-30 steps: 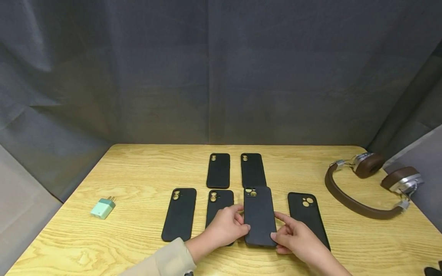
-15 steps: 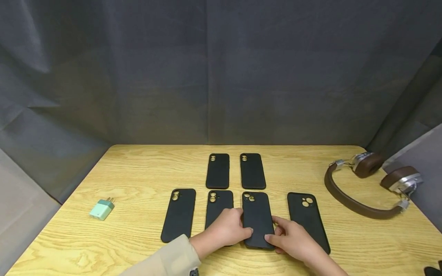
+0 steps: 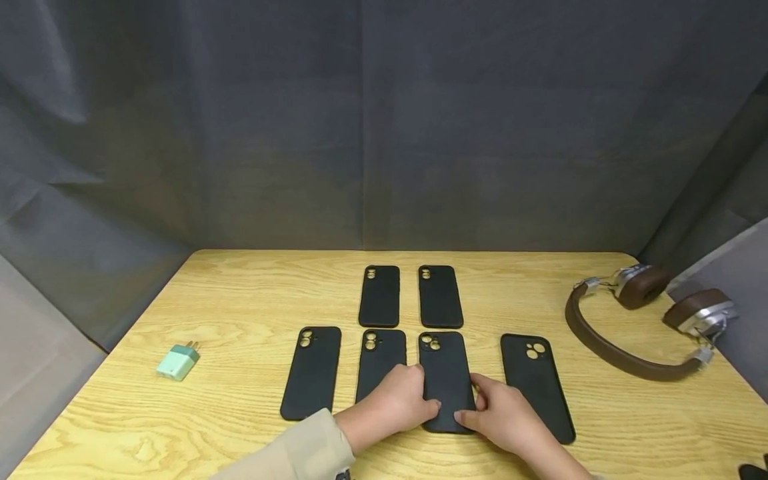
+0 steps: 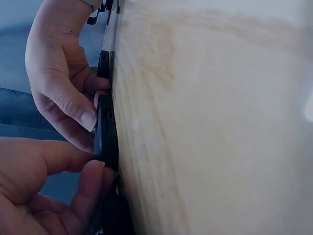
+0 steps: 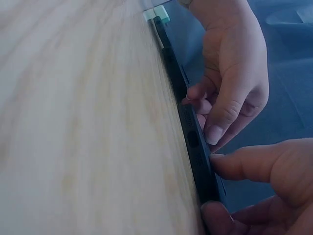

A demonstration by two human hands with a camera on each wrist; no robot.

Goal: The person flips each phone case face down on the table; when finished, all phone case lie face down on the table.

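Observation:
A black phone case (image 3: 447, 373) with a camera cutout at its top left lies flat on the wooden table. My left hand (image 3: 397, 400) holds its left edge, thumb on the near left part of its back. At the opposite edge my right hand (image 3: 507, 417) pinches it between thumb and fingers. From the side, in the left wrist view, the case (image 4: 106, 132) rests on the tabletop. Another black case (image 3: 382, 357) lies just left, partly hidden by my left hand. To the right is a case (image 3: 536, 383) with its hollow side up, beyond my right hand.
Two more black cases, one at back left (image 3: 380, 297) and one at back right (image 3: 441, 297), form a farther row. Another case (image 3: 311, 373) lies at the front left. A green and white plug adapter (image 3: 178, 362) sits far left, brown headphones (image 3: 624, 360) far right.
The held phone case has come down from a raised position overlapping the case behind it to lie on the table, then slid slightly left. Both hands moved with it.

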